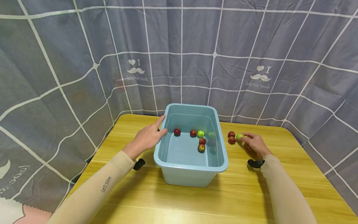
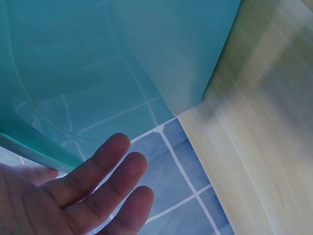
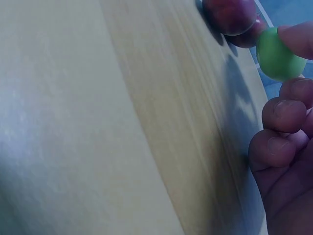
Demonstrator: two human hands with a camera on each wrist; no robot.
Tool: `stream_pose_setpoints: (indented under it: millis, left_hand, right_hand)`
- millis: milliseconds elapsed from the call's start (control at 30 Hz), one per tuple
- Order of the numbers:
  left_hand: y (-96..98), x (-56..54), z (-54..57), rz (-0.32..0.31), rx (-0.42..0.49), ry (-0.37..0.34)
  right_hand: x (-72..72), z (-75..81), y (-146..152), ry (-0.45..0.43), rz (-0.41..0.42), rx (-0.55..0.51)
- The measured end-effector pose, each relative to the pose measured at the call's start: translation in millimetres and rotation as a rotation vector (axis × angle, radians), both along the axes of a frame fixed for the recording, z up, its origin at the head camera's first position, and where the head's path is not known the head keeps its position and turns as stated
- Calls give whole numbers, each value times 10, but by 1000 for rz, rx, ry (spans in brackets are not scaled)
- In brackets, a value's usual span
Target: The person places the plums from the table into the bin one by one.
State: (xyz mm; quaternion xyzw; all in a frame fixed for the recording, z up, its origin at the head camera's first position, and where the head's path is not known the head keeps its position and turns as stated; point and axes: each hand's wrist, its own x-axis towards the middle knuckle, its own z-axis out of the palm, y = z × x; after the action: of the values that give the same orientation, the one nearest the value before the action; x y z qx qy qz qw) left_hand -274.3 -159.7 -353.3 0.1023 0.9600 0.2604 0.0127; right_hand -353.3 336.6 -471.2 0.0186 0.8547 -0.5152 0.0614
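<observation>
A light blue plastic basin (image 1: pixel 190 168) stands on the table, with several red apples (image 1: pixel 202 141) and a green apple (image 1: pixel 200 134) on its floor. At the basin's left rim is my left hand (image 1: pixel 146 137); the left wrist view shows its fingers (image 2: pixel 129 169) extended and loose along the outer wall. To the right of the basin, my right hand (image 1: pixel 255 143) pinches another green apple (image 3: pixel 276 58) between thumb and fingers. Just left of that hand lie two red apples (image 1: pixel 231 140). A further reddish apple (image 1: pixel 248 147) is partly hidden beneath it.
The wooden table (image 1: pixel 179 202) carries the basin and loose fruit. A grey curtain (image 1: pixel 195 71) with white grid lines hangs behind the table and along both sides. A pinkish patterned cloth (image 1: pixel 33 214) shows at the lower left corner.
</observation>
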Motion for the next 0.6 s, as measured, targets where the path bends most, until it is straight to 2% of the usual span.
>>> stream_pose_setpoints:
  millis: [133,267,367,600]
  left_hand:
    - [1,-2,3,-1,-3,4]
    - [3,0,4,-2,1,5]
    - [4,1,8,-1,1,3]
    - [7,2,18,5,0,-3]
  right_hand:
    - [-6,20,16,5,7,-16]
    - [-2,68,13,21,20,15]
    - [1,128,2,36,37,59]
    - [7,300,-56,47,60,82]
